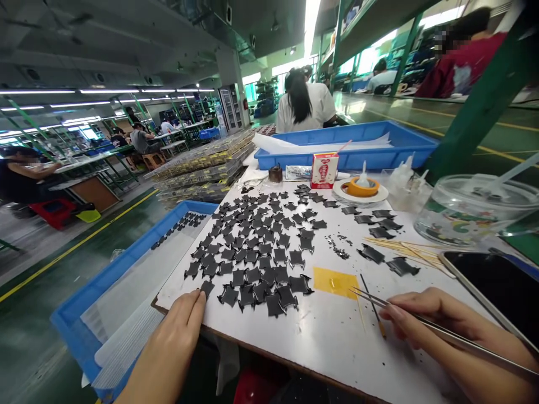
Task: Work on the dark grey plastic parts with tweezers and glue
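One right hand (446,317) holds tweezers (458,338) at one yellow film rectangle (326,280).

Head view, forward-down over worktable (320,336)

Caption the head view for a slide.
Right hand holds tweezers by a yellow sheet; left hand touches a small black part on a white table.
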A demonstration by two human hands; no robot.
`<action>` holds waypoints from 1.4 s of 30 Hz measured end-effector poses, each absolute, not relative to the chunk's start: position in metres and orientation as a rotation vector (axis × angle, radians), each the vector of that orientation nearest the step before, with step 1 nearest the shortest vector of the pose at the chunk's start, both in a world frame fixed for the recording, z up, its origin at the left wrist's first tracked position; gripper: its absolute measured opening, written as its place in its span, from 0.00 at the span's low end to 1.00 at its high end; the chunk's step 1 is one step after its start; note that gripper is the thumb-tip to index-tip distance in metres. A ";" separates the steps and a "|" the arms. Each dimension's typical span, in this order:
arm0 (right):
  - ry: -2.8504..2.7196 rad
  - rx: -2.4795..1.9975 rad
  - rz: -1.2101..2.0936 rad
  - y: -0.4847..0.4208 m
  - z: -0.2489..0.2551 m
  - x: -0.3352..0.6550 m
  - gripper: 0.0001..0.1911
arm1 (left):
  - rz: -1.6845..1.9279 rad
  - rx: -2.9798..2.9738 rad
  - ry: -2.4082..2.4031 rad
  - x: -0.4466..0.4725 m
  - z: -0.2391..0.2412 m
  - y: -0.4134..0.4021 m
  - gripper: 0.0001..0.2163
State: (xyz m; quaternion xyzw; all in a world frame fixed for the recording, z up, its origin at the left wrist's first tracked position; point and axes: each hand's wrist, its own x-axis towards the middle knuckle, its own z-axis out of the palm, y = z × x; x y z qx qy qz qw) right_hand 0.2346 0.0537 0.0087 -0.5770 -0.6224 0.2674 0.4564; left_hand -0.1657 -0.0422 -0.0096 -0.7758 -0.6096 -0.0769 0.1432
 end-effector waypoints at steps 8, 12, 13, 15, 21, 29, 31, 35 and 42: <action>-1.487 -1.595 0.852 0.048 0.014 0.228 0.23 | -0.300 -2.331 -1.863 -0.157 0.053 0.011 0.16; -1.560 -1.599 0.836 0.051 0.007 0.234 0.24 | -0.271 -2.321 -1.967 -0.165 0.091 0.087 0.14; -1.579 -1.592 0.843 0.053 0.005 0.237 0.24 | -0.252 -2.342 -1.993 -0.169 0.096 0.108 0.11; -1.592 -1.599 0.883 0.055 0.001 0.242 0.26 | -0.216 -2.379 -2.058 -0.174 0.101 0.151 0.10; -1.586 -1.654 0.978 0.054 -0.001 0.243 0.28 | -0.175 -2.525 -2.061 -0.152 0.095 0.252 0.12; -1.604 -1.571 1.006 0.050 0.008 0.239 0.25 | -0.168 -2.670 -1.936 -0.076 0.070 0.319 0.14; -1.591 -1.540 1.030 0.048 0.012 0.236 0.23 | -0.160 -2.692 -1.900 -0.063 0.066 0.326 0.14; -1.502 -1.511 1.059 0.044 0.017 0.227 0.18 | -0.151 -2.740 -1.817 -0.044 0.064 0.335 0.14; -1.550 -1.450 1.107 0.049 0.010 0.231 0.15 | -0.165 -2.797 -1.655 -0.015 0.055 0.344 0.14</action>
